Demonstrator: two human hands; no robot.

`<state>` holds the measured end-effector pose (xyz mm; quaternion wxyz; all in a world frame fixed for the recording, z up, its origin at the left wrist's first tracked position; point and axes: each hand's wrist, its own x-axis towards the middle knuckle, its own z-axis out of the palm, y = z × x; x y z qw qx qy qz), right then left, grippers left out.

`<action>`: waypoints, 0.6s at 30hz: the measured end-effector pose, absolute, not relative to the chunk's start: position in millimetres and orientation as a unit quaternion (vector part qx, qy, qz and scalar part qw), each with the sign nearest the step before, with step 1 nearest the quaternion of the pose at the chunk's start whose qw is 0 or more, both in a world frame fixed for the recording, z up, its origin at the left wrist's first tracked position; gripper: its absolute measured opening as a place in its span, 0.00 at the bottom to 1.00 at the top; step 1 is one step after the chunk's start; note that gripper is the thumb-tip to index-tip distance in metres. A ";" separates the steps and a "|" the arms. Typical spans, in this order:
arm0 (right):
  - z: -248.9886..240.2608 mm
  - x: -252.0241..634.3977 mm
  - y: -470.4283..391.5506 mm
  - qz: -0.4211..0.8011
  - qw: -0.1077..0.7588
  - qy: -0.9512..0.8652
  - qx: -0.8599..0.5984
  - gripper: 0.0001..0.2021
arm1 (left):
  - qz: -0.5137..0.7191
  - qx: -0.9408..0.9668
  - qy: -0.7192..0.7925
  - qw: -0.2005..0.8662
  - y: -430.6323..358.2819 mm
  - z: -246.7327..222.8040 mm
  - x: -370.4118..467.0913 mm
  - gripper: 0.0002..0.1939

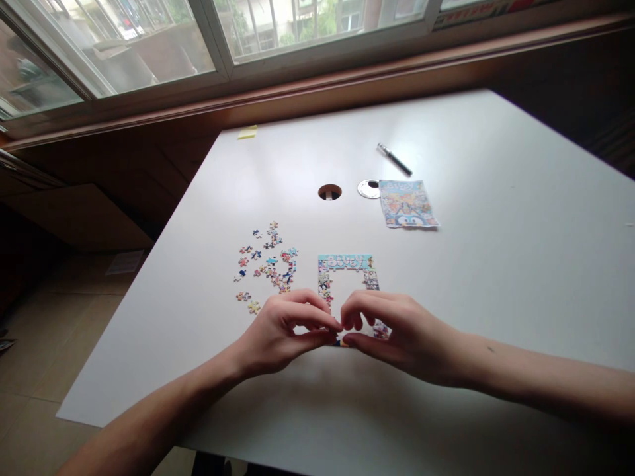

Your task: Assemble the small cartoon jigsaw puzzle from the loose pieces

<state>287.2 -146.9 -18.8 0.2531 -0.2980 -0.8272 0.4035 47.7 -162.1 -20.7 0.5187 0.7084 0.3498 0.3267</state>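
Note:
On the white table lies a jigsaw puzzle border (pixel 345 262), a rectangle of joined colourful pieces around a bare white middle, with large lettering along its top strip. My left hand (pixel 292 327) is pinched over the lower left of this border; what its fingertips hold, if anything, is too small to make out. Across from it, my right hand (pixel 391 324) curls over the lower right, its thumb apart from its bent fingers. Both hands' fingertips nearly meet and hide much of the lower border. Loose puzzle pieces (pixel 270 271) lie scattered left of the border.
Behind the border on the right rests a printed picture packet (pixel 409 203), partly over a round metallic cover (pixel 368 189). Nearby are a dark pen (pixel 395 159) and a round table hole (pixel 330 192). A yellow sticky note (pixel 247 132) marks the far edge, below the windows.

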 end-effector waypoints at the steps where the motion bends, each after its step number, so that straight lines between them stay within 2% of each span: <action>1: -19.7 287.7 -147.2 0.398 0.258 -0.829 -0.295 0.02 | 0.333 0.693 0.353 0.533 -162.4 -20.5 48.2 0.07; 3: -21.7 288.8 -148.0 0.394 0.263 -0.835 -0.281 0.02 | 0.341 0.645 0.358 0.583 -163.5 -20.6 49.4 0.10; 5: -23.5 289.7 -148.6 0.394 0.263 -0.841 -0.261 0.01 | 0.345 0.615 0.364 0.608 -164.5 -20.8 50.5 0.09; 8: -24.6 290.1 -148.8 0.378 0.263 -0.852 -0.248 0.02 | 0.340 0.627 0.368 0.597 -165.0 -20.9 51.1 0.05; 15: -20.7 286.9 -149.7 0.280 0.280 -0.890 -0.228 0.05 | 0.360 0.638 0.360 0.577 -166.4 -22.8 52.4 0.07; 18: -19.2 287.5 -144.3 0.259 0.275 -0.896 -0.233 0.05 | 0.366 0.681 0.354 0.527 -165.6 -23.5 50.3 0.07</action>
